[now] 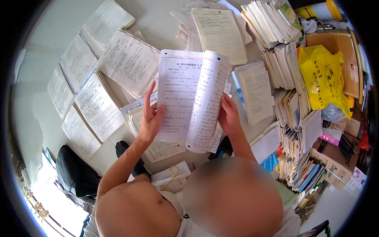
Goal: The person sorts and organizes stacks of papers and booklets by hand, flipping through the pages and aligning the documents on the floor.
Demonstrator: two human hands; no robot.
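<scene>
Between 2 hands lie printed sheets.

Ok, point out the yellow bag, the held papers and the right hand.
Yellow bag [326, 83]: head view, its middle.
Held papers [175, 94]: head view, the flat left page.
Right hand [230, 118]: head view, its middle.

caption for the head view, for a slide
Curling printed sheets between the left hand and right hand, amid spread papers, yellow bag at right

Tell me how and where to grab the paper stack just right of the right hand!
Probably pinch the paper stack by its lower edge, coming from the wearer's side, thumb on top, fingers underneath. It lies flat, that short edge facing the wearer.
</scene>
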